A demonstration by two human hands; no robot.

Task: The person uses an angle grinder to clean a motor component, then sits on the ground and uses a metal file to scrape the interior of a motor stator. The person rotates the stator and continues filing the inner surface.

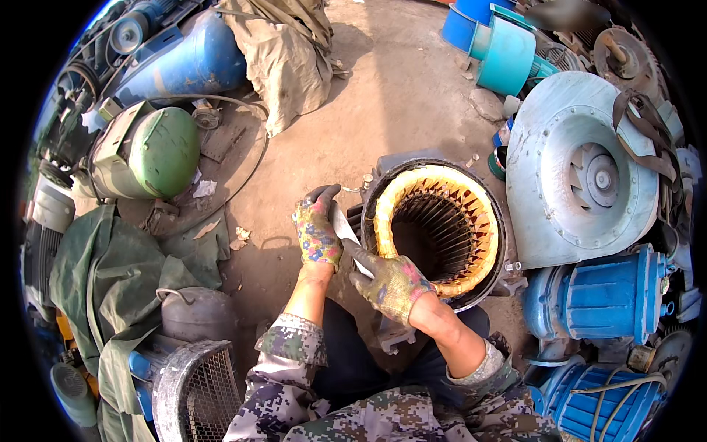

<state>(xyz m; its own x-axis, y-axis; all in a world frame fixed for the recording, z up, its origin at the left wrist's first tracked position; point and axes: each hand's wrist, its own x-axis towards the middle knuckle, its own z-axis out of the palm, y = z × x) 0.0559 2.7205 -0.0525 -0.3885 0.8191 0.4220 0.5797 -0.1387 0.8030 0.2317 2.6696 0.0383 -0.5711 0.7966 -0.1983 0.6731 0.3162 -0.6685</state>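
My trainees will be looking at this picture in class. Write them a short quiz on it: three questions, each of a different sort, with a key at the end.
1. True or false: the left hand and the right hand both wear patterned gloves.

2. Multiple choice: what colour is the winding ring beside the hands?
A. Red
B. Yellow
C. Green

3. Fill in the missing word: seen in the picture, the large grey fan casing lies to the ____ of the winding ring, while the pale strip between the hands lies on its other side.

Key:
1. True
2. B
3. right
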